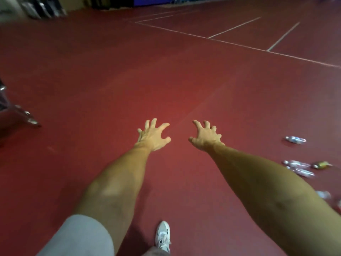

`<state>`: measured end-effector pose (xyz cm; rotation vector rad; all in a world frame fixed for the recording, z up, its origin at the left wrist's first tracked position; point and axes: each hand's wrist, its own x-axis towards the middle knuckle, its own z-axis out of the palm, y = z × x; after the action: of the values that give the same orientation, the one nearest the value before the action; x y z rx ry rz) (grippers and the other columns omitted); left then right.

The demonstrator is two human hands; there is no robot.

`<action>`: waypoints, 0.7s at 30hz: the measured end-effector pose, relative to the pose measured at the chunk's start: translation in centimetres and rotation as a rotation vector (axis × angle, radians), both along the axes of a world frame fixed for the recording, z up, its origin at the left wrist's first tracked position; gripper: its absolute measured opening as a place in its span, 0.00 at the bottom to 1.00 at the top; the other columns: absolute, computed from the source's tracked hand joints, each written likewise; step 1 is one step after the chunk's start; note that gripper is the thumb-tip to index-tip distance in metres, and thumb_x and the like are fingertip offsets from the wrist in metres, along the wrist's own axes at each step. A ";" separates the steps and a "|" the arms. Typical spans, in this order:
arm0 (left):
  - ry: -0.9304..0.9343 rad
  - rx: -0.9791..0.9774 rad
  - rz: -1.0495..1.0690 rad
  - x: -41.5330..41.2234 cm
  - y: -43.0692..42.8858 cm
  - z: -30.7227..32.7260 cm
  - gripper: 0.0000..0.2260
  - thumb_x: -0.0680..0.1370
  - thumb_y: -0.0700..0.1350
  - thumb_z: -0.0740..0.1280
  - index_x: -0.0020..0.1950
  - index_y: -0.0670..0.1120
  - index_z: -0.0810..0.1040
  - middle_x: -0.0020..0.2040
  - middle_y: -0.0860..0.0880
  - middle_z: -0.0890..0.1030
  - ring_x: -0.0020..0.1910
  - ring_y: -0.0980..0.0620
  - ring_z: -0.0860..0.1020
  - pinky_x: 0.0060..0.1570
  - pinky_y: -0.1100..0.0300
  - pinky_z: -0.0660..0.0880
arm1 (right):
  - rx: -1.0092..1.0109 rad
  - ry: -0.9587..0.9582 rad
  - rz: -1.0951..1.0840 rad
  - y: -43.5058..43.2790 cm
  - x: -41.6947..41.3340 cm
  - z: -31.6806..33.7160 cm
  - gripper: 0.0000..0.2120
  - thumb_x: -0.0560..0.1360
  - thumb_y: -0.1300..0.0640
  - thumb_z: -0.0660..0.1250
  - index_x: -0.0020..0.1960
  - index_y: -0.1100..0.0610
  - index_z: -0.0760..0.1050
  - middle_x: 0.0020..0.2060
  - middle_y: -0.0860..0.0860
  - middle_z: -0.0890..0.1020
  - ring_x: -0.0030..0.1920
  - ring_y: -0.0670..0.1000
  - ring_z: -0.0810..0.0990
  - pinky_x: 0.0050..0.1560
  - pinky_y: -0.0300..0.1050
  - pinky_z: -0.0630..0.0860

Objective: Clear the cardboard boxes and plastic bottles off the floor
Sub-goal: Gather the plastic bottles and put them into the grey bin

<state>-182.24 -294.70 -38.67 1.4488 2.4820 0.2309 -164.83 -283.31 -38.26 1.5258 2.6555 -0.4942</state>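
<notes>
Evidently, bottles [295,139] lay uncollected on the floor [166,80] at near right; left hand [154,135] and right hand [206,137] had a wide, empty grip.

Clear bottle [295,139] on its side on red floor [184,80], far rt; nearer, 2 clear bottles [299,168] + yellow-label bottle [322,165], blurred.

Plastic bottles [299,168] lie scattered on the floor [184,80] to the right of both outstretched hands; a metal frame [22,113] stands far left.
</notes>
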 end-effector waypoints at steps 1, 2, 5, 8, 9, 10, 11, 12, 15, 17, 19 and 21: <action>-0.018 0.009 -0.012 -0.3 2.7 -0.1 0.28 0.78 0.59 0.63 0.78 0.63 0.59 0.81 0.44 0.50 0.80 0.40 0.46 0.73 0.33 0.52 | 0.008 -0.013 -0.026 2.0 0.1 0.1 0.35 0.78 0.41 0.64 0.80 0.42 0.51 0.78 0.56 0.55 0.74 0.63 0.59 0.69 0.68 0.64; -0.035 0.013 -0.032 -0.3 5.4 -0.2 0.28 0.78 0.59 0.63 0.78 0.63 0.60 0.81 0.44 0.50 0.80 0.40 0.46 0.73 0.33 0.51 | 0.007 -0.026 -0.060 4.0 0.4 0.2 0.35 0.78 0.41 0.64 0.80 0.43 0.52 0.78 0.56 0.55 0.74 0.64 0.59 0.69 0.68 0.64; -0.049 0.044 -0.141 1.1 13.0 -0.2 0.28 0.78 0.59 0.63 0.77 0.63 0.60 0.81 0.44 0.51 0.80 0.41 0.45 0.74 0.32 0.49 | 0.003 -0.028 -0.184 9.2 2.2 -0.3 0.35 0.77 0.41 0.64 0.79 0.42 0.53 0.78 0.55 0.55 0.74 0.64 0.60 0.68 0.67 0.65; -0.101 0.050 -0.221 3.8 19.8 0.0 0.27 0.78 0.59 0.63 0.77 0.63 0.61 0.81 0.44 0.51 0.80 0.41 0.46 0.73 0.31 0.49 | -0.032 -0.063 -0.285 13.1 5.3 -0.9 0.35 0.77 0.41 0.64 0.79 0.42 0.53 0.78 0.55 0.56 0.73 0.63 0.61 0.68 0.66 0.66; -0.094 0.040 -0.274 5.0 21.9 -0.1 0.27 0.78 0.59 0.63 0.77 0.63 0.61 0.81 0.44 0.51 0.80 0.41 0.45 0.73 0.31 0.49 | -0.046 -0.062 -0.334 14.3 6.7 -1.2 0.35 0.77 0.41 0.65 0.79 0.42 0.53 0.77 0.55 0.57 0.73 0.63 0.61 0.68 0.66 0.66; -0.082 0.025 -0.333 6.3 24.1 -0.2 0.27 0.78 0.59 0.63 0.77 0.63 0.61 0.81 0.44 0.51 0.80 0.41 0.45 0.73 0.31 0.49 | -0.059 -0.062 -0.382 15.6 8.2 -1.6 0.35 0.77 0.41 0.65 0.79 0.42 0.54 0.77 0.56 0.57 0.73 0.63 0.61 0.68 0.65 0.66; -0.076 0.012 -0.386 7.4 26.3 -0.4 0.27 0.78 0.59 0.63 0.77 0.63 0.60 0.81 0.44 0.50 0.80 0.41 0.44 0.73 0.31 0.48 | -0.071 -0.063 -0.423 17.0 9.8 -1.9 0.34 0.77 0.42 0.65 0.79 0.42 0.54 0.77 0.56 0.57 0.72 0.63 0.61 0.67 0.65 0.66; -0.076 0.001 -0.424 8.6 28.5 -0.7 0.28 0.78 0.59 0.63 0.77 0.63 0.60 0.81 0.44 0.50 0.80 0.41 0.44 0.73 0.31 0.49 | -0.078 -0.064 -0.460 18.5 11.4 -2.0 0.34 0.77 0.42 0.65 0.79 0.42 0.54 0.77 0.56 0.57 0.72 0.63 0.61 0.67 0.66 0.66; -0.060 -0.030 -0.509 12.5 34.9 -2.2 0.28 0.78 0.59 0.63 0.78 0.63 0.60 0.81 0.43 0.50 0.80 0.41 0.44 0.73 0.31 0.49 | -0.086 -0.070 -0.556 23.2 16.3 -3.0 0.34 0.77 0.42 0.65 0.79 0.42 0.54 0.77 0.56 0.57 0.73 0.64 0.61 0.67 0.66 0.65; -0.044 -0.056 -0.567 15.6 39.3 -3.4 0.28 0.79 0.59 0.63 0.78 0.62 0.59 0.82 0.43 0.49 0.80 0.40 0.44 0.73 0.31 0.49 | -0.092 -0.068 -0.612 27.1 19.7 -4.2 0.35 0.77 0.42 0.64 0.79 0.42 0.53 0.78 0.57 0.56 0.74 0.64 0.59 0.68 0.66 0.64; -0.028 -0.069 -0.621 18.8 43.9 -4.1 0.28 0.79 0.58 0.63 0.78 0.62 0.59 0.82 0.43 0.49 0.80 0.40 0.44 0.73 0.31 0.48 | -0.091 -0.032 -0.660 31.5 22.9 -5.0 0.35 0.77 0.42 0.64 0.79 0.43 0.53 0.78 0.57 0.56 0.74 0.65 0.58 0.70 0.67 0.63; -0.009 -0.096 -0.670 22.3 48.3 -4.4 0.28 0.79 0.58 0.62 0.78 0.62 0.58 0.82 0.43 0.48 0.80 0.40 0.43 0.73 0.31 0.48 | -0.093 0.025 -0.692 35.8 26.1 -5.6 0.35 0.77 0.42 0.64 0.79 0.43 0.53 0.78 0.57 0.56 0.74 0.65 0.58 0.70 0.68 0.63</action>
<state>-159.97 -246.43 -43.10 2.1087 1.8269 -0.0150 -138.75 -247.49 -43.90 2.3896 2.0113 -0.6421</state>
